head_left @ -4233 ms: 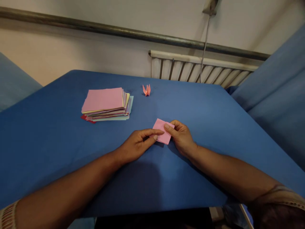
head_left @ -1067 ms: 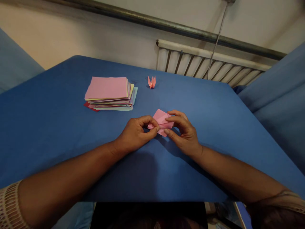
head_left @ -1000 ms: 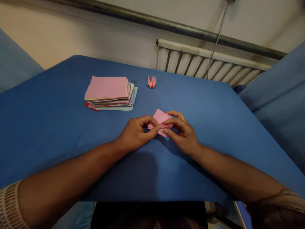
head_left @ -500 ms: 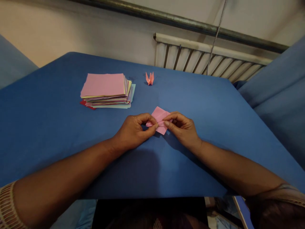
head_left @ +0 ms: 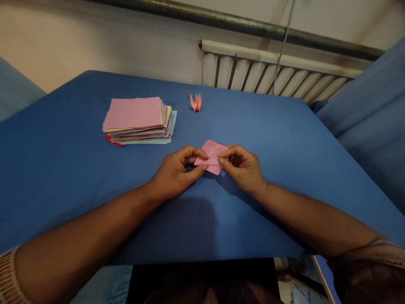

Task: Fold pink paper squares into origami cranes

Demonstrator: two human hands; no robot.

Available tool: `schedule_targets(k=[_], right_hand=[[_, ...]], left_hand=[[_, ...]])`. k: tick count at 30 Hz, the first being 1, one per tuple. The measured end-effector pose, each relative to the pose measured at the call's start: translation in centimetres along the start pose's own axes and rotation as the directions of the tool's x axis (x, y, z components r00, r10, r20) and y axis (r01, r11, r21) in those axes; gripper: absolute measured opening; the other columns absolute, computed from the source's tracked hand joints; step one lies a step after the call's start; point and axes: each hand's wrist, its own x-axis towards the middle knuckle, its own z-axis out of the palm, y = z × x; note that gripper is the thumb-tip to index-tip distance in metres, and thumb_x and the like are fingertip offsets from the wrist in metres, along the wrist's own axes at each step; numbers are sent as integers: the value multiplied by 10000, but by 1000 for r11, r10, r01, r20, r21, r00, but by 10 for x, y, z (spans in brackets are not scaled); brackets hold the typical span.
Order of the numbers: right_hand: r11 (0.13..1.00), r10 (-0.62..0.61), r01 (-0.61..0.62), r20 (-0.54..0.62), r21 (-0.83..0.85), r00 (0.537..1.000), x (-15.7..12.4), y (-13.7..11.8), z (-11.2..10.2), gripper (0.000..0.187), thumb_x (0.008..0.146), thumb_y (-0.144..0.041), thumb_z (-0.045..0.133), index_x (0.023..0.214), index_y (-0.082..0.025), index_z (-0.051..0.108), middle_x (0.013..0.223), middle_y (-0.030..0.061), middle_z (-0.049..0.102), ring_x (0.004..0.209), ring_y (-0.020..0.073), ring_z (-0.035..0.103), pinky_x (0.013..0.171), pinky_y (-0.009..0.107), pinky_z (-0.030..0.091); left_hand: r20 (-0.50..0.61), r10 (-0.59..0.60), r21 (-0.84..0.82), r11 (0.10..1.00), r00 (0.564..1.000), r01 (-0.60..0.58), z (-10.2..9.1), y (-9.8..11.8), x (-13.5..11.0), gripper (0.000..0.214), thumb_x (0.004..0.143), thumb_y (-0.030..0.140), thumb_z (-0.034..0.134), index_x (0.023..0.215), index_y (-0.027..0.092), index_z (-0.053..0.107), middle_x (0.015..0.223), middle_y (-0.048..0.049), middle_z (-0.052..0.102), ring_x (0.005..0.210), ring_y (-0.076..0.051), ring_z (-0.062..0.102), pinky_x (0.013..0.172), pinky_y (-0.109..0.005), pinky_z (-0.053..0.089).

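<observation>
A small folded pink paper (head_left: 211, 153) sits just above the blue table (head_left: 268, 139), held from both sides. My left hand (head_left: 177, 171) pinches its left corner between thumb and fingers. Pinching the right side is my right hand (head_left: 242, 166), with its fingers curled over the edge. The paper shows creases and a raised flap.
A stack of coloured paper sheets (head_left: 137, 120), pink on top, lies at the back left. A small folded orange-pink paper figure (head_left: 195, 102) stands behind the hands. A radiator (head_left: 268, 78) and a metal pipe run along the wall. Blue fabric hangs at the right.
The flat pink square from before is now partly folded, with a raised flap. Both hands went from pressing it flat to pinching it. The view has shifted slightly.
</observation>
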Motion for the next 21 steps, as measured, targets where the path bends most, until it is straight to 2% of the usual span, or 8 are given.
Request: schedule_targets(k=[7,21], right_hand=[[1000,4,-4,-4,-14,1000,0,1,0,92,774,-236,682,758,-242,592,738,-23,600,681,129,555,662,297,491],[999,-3,3,14,-38,1000,1,2,-1,100,778,-254,661,766,-241,562,811,-7,598,720,132,561,687,301,502]], left_hand=[[7,-51,-72,996,999,51,1,2,-1,213,758,305,718,910,197,617,761,16,664,712,-126,638,668,-239,488],[110,-73,-208,973,991,95,-1,0,0,341,780,290,719,1035,198,513,792,2,734,674,-125,669,584,-205,456]])
